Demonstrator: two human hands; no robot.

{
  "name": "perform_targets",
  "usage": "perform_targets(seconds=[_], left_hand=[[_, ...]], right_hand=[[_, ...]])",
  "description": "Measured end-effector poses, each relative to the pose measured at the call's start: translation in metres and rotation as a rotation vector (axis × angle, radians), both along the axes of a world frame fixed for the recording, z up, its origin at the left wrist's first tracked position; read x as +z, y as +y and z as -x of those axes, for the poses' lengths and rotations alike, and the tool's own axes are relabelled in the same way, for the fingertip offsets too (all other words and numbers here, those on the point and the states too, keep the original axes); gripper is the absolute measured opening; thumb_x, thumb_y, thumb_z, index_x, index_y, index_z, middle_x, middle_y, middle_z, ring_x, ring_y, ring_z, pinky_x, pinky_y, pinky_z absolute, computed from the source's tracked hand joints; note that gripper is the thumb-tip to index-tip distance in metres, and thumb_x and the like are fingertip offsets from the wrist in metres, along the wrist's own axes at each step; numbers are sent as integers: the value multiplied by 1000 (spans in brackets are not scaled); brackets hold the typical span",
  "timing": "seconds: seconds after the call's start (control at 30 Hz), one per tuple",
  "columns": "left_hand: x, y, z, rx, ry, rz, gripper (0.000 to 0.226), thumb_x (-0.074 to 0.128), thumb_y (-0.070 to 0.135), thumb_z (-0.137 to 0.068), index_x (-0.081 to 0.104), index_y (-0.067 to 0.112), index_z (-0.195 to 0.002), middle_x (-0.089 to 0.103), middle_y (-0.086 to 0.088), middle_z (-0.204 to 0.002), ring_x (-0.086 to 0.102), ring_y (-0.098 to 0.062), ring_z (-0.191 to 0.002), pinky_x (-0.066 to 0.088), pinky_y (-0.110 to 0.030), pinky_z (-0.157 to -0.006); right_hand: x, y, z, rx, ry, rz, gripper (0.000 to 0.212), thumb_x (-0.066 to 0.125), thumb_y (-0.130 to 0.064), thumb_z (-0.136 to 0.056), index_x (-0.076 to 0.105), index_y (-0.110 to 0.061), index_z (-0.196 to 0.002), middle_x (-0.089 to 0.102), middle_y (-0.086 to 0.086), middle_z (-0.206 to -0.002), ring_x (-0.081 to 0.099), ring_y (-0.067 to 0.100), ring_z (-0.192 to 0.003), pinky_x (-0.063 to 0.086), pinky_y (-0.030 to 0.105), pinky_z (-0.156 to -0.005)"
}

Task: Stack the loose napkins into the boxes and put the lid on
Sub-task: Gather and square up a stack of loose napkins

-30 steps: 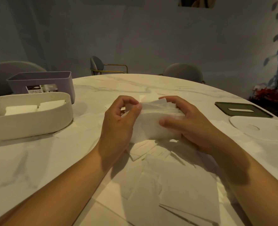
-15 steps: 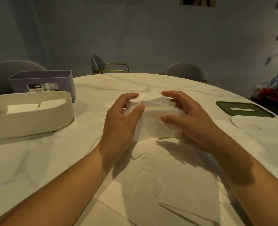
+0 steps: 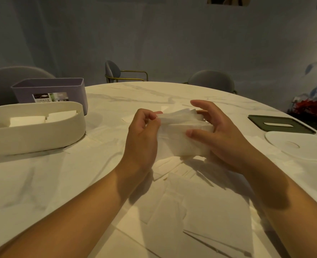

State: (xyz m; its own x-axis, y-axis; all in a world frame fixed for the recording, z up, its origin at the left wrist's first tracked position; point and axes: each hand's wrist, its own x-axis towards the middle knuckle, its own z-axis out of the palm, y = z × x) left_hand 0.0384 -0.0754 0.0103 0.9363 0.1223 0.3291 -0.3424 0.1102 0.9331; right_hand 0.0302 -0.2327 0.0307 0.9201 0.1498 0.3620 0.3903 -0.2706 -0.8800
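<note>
White napkins (image 3: 180, 140) are held as one stack: the left hand (image 3: 141, 135) pinches its left end with curled fingers, the right hand (image 3: 224, 136) curls round the right end. Better to square the edges first, with light pressure, then carry it to the box (image 3: 35, 136) at 9 o'clock; lids (image 3: 284, 128) lie at 3 o'clock.

Dining room: marble table (image 3: 42, 183), upholstered chairs (image 3: 212, 80)

White napkin stack (image 3: 181, 140) over loose napkins (image 3: 196, 211), cream box (image 3: 33, 140) leftward
</note>
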Motion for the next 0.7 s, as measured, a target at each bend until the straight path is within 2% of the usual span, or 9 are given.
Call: perform_targets(seconds=[0.1, 0.2, 0.37, 0.53, 0.63, 0.7], left_hand=[[-1, 5, 0, -42, 69, 115, 17, 38, 18, -99, 47, 26, -87, 59, 2, -106, 56, -17, -90, 55, -26, -67], [-2, 8, -1, -43, 130, 141, 18, 35, 22, -100, 45, 25, -84, 57, -1, -97, 54, -20, -88, 53, -38, -76], [-5, 9, -4, -56, 135, 112, 18, 35, 24, -99, 45, 24, -84, 55, -4, -97, 54, -21, -87, 50, -36, -74], [-8, 13, -7, -130, 53, 51, 19, 37, 19, -96, 43, 23, -78, 54, 0, -89, 54, -20, -83, 48, -28, -60], [-10, 15, -8, -237, 32, 54, 8, 41, 29, -86, 44, 25, -79, 57, 0, -92, 58, -23, -86, 51, -30, -61], [-9, 16, -7, -302, 37, 87, 18, 48, 41, -77, 44, 27, -85, 59, -4, -104, 61, -23, -90, 54, -32, -65]], right_hand=[[0, -1, -1, -16, 10, -17, 55, 67, -12, -85, 39, -41, -123, 46, -22, -108, 56, 8, -92, 49, 7, -64], [0, -2, -2, -27, 20, -30, 55, 67, -10, -85, 39, -41, -122, 48, -19, -109, 57, 9, -92, 50, 9, -65], [1, -2, -2, -23, -4, -51, 44, 68, -12, -84, 42, -40, -107, 48, -23, -106, 58, 8, -93, 51, 11, -69], [1, -3, -2, -23, -47, -20, 35, 66, -11, -86, 49, -38, -100, 50, -23, -106, 59, 10, -93, 54, 16, -73], [-1, -3, -2, -57, -64, 19, 24, 64, -11, -87, 55, -33, -92, 53, -22, -103, 60, 13, -88, 53, 12, -65], [0, -3, -3, -87, -67, 18, 20, 62, -11, -88, 56, -30, -85, 54, -19, -102, 59, 12, -85, 50, 8, -61]])
